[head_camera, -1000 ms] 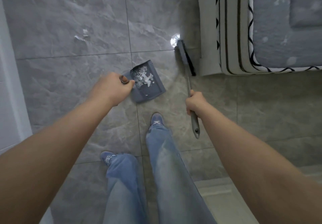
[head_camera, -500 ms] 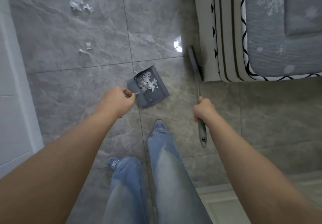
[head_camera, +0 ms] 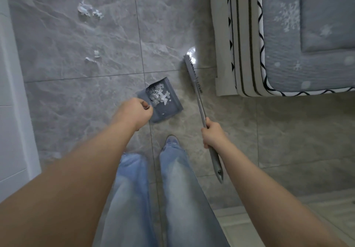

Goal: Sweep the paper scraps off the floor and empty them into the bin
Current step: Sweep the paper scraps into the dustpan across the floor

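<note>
Head view: at frame centre the left hand [head_camera: 134, 112] curls around the handle of the grey dustpan [head_camera: 163, 102], which holds white paper scraps [head_camera: 160, 96] just right of the knuckles. The right hand [head_camera: 212, 134] grips the broom [head_camera: 199, 100] mid-handle, its head toward the bed [head_camera: 288, 35]. Loose scraps [head_camera: 89, 11] lie on the floor [head_camera: 76, 93] at upper left, well apart from both hands.

Grey marble-tile floor [head_camera: 76, 97], white wall [head_camera: 11, 112], snowflake-patterned mattress [head_camera: 307, 35].
</note>
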Tool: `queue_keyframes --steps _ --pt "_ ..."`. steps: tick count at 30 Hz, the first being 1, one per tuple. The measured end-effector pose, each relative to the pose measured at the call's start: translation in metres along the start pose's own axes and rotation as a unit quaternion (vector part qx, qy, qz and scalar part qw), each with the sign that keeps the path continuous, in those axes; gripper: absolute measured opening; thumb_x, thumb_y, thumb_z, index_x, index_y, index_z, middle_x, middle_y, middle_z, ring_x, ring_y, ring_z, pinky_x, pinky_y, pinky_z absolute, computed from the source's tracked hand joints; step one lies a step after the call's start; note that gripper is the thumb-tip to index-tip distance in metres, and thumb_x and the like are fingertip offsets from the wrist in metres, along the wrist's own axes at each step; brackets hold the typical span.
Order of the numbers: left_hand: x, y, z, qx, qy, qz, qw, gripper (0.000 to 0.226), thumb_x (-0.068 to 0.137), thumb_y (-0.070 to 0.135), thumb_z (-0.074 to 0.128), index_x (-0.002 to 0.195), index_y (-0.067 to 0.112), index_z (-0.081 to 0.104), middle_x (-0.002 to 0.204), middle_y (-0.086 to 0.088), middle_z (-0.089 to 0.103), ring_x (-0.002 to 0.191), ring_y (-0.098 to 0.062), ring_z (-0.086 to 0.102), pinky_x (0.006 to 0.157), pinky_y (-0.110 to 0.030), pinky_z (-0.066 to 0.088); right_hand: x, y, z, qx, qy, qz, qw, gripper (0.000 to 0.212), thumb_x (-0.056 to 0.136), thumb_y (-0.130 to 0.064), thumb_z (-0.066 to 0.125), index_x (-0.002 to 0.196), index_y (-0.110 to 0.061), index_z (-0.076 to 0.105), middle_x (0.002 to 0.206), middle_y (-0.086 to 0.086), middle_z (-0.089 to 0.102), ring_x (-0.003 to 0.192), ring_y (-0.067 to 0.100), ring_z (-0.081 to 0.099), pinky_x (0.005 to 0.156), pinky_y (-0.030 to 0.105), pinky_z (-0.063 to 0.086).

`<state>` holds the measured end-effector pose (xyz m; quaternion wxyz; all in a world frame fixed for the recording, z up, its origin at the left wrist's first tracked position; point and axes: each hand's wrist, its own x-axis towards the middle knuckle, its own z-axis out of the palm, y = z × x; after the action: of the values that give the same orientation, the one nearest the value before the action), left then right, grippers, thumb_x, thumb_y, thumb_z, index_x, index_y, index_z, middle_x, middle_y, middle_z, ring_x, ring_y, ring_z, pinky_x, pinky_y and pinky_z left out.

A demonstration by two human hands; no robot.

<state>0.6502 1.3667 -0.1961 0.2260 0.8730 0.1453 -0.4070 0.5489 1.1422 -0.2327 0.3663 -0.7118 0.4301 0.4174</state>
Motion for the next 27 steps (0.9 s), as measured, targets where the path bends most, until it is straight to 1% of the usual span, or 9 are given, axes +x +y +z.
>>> queue_keyframes --steps 3,5,7,10,12,15,21,24,27 --pt "0.000 -0.006 -0.001 -0.003 -0.007 0.010 1.000 0.037 0.089 0.034 0.056 0.057 0.017 0.050 0.058 -0.006 0.055 0.063 -0.032 0.067 0.065 -0.036 0.059 0.011 -0.016 0.012 0.070 -0.055 0.023 0.996 0.042 0.089 0.006 0.039 0.123 -0.013 0.057 0.066 0.012 0.049 0.046 0.024 0.047 0.047 0.031 0.042" --pt "-0.002 -0.011 -0.007 -0.007 -0.012 0.016 1.000 0.032 0.087 0.039 0.054 0.059 0.023 0.052 0.071 -0.008 0.061 0.071 -0.034 0.068 0.073 -0.039 0.060 0.005 -0.023 0.018 0.125 -0.085 0.056 0.987 0.043 0.093 0.009 0.038 0.125 -0.014 0.055 0.061 0.003 0.034 0.035 0.013 0.033 0.036 0.019 0.028" --pt "-0.004 -0.014 -0.010 -0.008 -0.019 0.026 0.999 0.031 0.085 0.041 0.054 0.058 0.025 0.053 0.079 -0.010 0.065 0.074 -0.035 0.068 0.074 -0.040 0.060 -0.010 -0.025 0.022 0.164 -0.098 0.061 0.980 0.046 0.097 0.006 0.040 0.129 -0.025 0.051 0.061 0.001 0.031 0.029 0.006 0.028 0.033 0.012 0.021" --pt "-0.009 -0.022 -0.013 -0.012 -0.029 0.040 0.999 0.036 0.085 0.040 0.053 0.054 0.021 0.052 0.074 -0.011 0.065 0.070 -0.035 0.067 0.073 -0.042 0.060 -0.027 -0.023 0.043 0.184 -0.072 0.045 0.979 0.039 0.098 0.002 0.042 0.127 -0.020 0.055 0.059 0.003 0.032 0.031 0.011 0.030 0.034 0.014 0.023" --pt "-0.010 -0.035 -0.015 -0.013 -0.040 0.050 0.998 0.036 0.085 0.039 0.052 0.055 0.020 0.053 0.075 -0.012 0.068 0.068 -0.034 0.067 0.072 -0.041 0.060 -0.027 -0.024 0.061 0.137 -0.021 0.032 0.990 0.029 0.096 0.000 0.042 0.120 -0.007 0.057 0.056 0.006 0.037 0.037 0.016 0.036 0.035 0.019 0.029" --pt "-0.009 -0.058 -0.021 -0.020 -0.038 0.055 0.998 0.033 0.085 0.041 0.053 0.057 0.023 0.053 0.082 -0.010 0.071 0.071 -0.034 0.069 0.074 -0.040 0.060 -0.024 -0.037 0.081 0.060 0.013 0.028 0.998 0.029 0.093 0.000 0.038 0.114 -0.004 0.057 0.056 0.011 0.045 0.040 0.023 0.045 0.040 0.027 0.038" --pt "-0.001 -0.120 -0.054 -0.012 -0.037 0.086 0.996 0.030 0.090 0.041 0.055 0.064 0.027 0.053 0.093 -0.009 0.072 0.080 -0.037 0.069 0.074 -0.039 0.058 -0.043 -0.070 0.113 0.119 -0.037 0.066 0.990 0.040 0.097 0.002 0.040 0.129 -0.017 0.054 0.063 0.004 0.035 0.046 0.014 0.032 0.036 0.016 0.028" --pt "0.003 -0.159 -0.086 -0.002 -0.026 0.075 0.997 0.028 0.091 0.041 0.056 0.067 0.026 0.059 0.094 -0.011 0.073 0.087 -0.035 0.068 0.073 -0.034 0.055 -0.075 -0.090 0.120 0.151 -0.012 0.031 0.988 0.037 0.097 0.002 0.038 0.131 -0.004 0.049 0.059 0.003 0.032 0.036 0.012 0.029 0.034 0.016 0.025" --pt "0.007 -0.197 -0.124 -0.019 -0.007 0.062 0.998 0.031 0.092 0.041 0.059 0.065 0.025 0.056 0.089 -0.011 0.073 0.072 -0.031 0.065 0.059 -0.027 0.044 -0.098 -0.120 0.127 0.132 0.008 -0.011 0.991 0.039 0.096 0.003 0.038 0.135 0.000 0.044 0.060 0.006 0.035 0.036 0.013 0.030 0.033 0.015 0.025"
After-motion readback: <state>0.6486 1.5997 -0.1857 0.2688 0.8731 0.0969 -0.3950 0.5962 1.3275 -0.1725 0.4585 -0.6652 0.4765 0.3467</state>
